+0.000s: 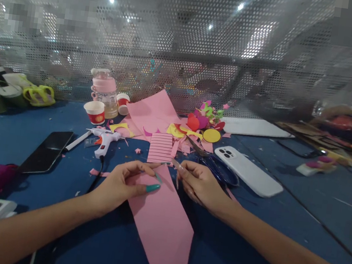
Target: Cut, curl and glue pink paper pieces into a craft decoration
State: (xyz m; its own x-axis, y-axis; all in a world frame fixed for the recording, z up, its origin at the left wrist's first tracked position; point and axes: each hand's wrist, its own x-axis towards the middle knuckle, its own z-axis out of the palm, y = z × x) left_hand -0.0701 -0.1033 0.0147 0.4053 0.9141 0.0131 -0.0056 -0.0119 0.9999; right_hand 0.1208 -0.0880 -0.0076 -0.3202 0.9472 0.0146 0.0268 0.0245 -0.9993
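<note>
A long pink paper piece (164, 221) with angled corners lies in front of me, its narrow end pointing away. My left hand (124, 181) is closed on its left side near that end, the green-nailed thumb on top and the other fingers bent around. At the tip, my right hand (201, 183) is closed with thumb and forefinger pinched together; I cannot make out what is between them. Just beyond both hands sits a pink paper with dark lines (160, 147). Scissors (198, 147) with dark handles lie beyond my right hand.
A glue gun (106, 140), black phone (46, 151) and paper cup (94, 112) are at left, with a bottle (104, 92) behind. Pink sheets (156, 110), colourful paper cutouts (205, 118) and a yellow disc (211, 135) lie ahead. A white phone (250, 172) rests at right.
</note>
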